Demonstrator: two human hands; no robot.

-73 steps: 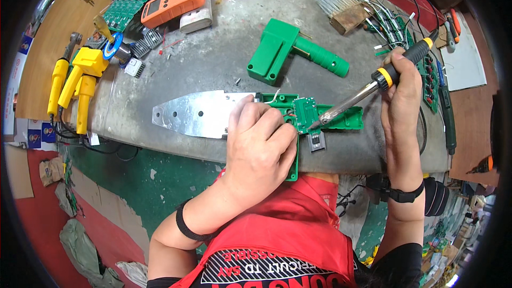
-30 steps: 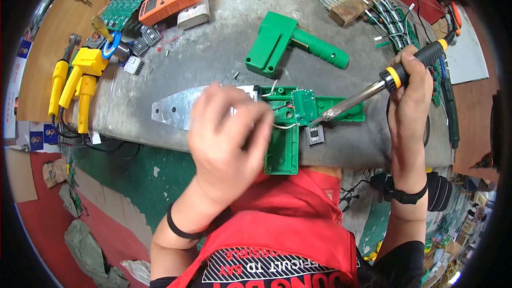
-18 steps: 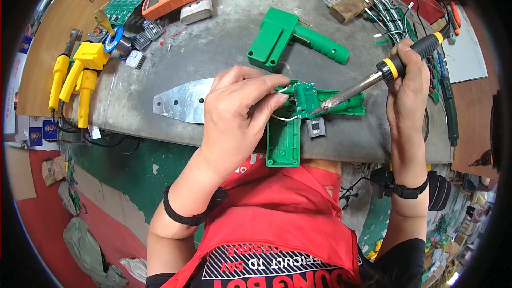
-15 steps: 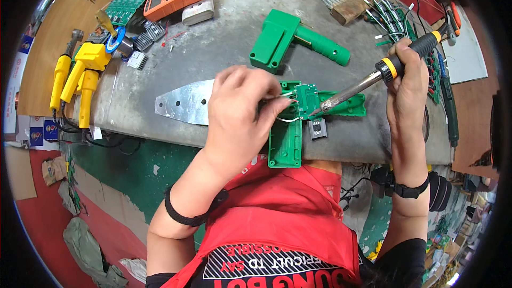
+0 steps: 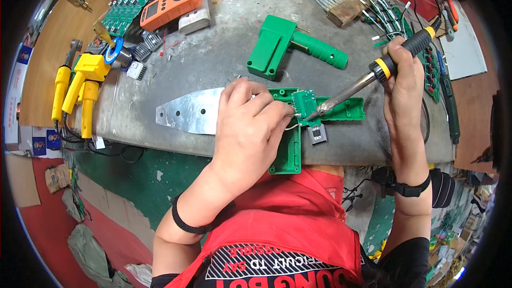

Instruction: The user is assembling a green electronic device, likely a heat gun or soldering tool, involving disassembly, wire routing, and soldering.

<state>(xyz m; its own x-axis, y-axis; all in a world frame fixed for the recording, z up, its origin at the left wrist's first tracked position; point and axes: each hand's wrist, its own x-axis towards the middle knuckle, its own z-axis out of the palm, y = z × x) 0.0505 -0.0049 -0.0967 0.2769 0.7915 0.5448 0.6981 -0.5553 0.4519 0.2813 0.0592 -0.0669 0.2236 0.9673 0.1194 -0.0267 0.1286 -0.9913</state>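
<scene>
The left hand [image 5: 248, 130] is bringing thumb and fingers together at the left edge of a circuit board [image 5: 304, 105], apparently pinching a wire [image 5: 296, 114] whose end is mostly hiding behind the fingertips; this grip is probably steadying it against the board. The right hand [image 5: 404, 82] is wrapping its fingers around the handle of a soldering iron [image 5: 376, 72] like a thick pen, likely keeping them well back from the hot metal, while the tip is pointing down at the board's lower corner; whether it is touching, I cannot tell. The board is lying across an open green case [image 5: 285, 152] near the bench [image 5: 224, 48] edge, the case seemingly serving as its support, with a small grey metal block [image 5: 317, 134] sitting just below. A flat metal blade [image 5: 186, 111] is reaching left from under the left hand, which is covering its join with the case. Beyond, a second green shell [image 5: 272, 48] is resting apart, and an orange meter [image 5: 170, 8], a solder spool [image 5: 113, 50] and bundled wires [image 5: 392, 16] are standing farther out, none blocking the iron.
</scene>
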